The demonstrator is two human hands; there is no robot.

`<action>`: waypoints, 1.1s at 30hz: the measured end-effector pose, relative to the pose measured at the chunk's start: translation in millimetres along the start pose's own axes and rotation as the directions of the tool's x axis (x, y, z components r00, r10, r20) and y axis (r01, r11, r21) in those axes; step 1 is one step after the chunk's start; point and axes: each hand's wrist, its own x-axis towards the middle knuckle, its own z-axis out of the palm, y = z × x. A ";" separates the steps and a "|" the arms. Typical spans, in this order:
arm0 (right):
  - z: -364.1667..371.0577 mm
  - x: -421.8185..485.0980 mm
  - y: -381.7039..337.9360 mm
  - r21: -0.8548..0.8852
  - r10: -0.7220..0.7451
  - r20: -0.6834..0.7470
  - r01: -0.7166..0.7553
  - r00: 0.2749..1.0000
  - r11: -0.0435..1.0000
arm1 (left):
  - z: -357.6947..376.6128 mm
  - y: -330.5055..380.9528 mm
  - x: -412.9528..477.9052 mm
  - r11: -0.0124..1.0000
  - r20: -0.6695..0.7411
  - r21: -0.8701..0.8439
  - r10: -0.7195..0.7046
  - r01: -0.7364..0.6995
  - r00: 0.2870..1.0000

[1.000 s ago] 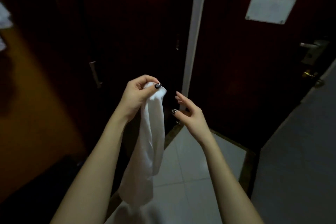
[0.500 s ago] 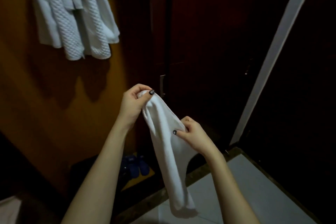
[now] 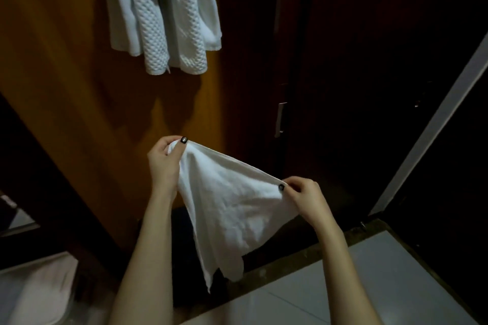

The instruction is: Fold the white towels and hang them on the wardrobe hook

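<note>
A small white towel [image 3: 232, 206] hangs spread between my two hands in front of the dark wardrobe. My left hand [image 3: 165, 163] pinches its upper left corner. My right hand [image 3: 303, 195] pinches the upper right corner, lower than the left. The cloth's top edge is stretched taut and the rest droops to a point. Several white towels [image 3: 163, 16] hang on the orange-brown wardrobe panel [image 3: 66, 60] above; the hook itself is hidden above the frame's top.
A dark wardrobe door with a metal handle [image 3: 280, 119] stands right of the panel. A white door frame strip [image 3: 435, 124] slants at the right. Pale floor tiles [image 3: 369, 285] lie below. A white cloth heap [image 3: 34, 290] sits at the lower left.
My view swung left from the door to the wardrobe panel. My right hand took hold of the towel and pulled it out to the right, spreading the bunched cloth open.
</note>
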 end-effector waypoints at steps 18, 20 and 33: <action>80.0 0.6 -122.4 0.441 -0.193 0.340 0.025 0.921 0.897 | -48.8 -28.3 6.1 0.981 0.248 -0.123 -0.115 0.149 0.962; 77.0 1.0 -128.4 0.369 -0.204 0.347 0.066 0.916 0.927 | -44.3 -25.0 5.8 0.982 0.293 -0.115 -0.110 0.149 0.950; 63.4 7.8 -125.5 0.223 -0.317 0.027 0.303 0.948 0.926 | -23.2 -5.8 -5.5 0.898 0.461 -0.300 -0.160 0.323 0.873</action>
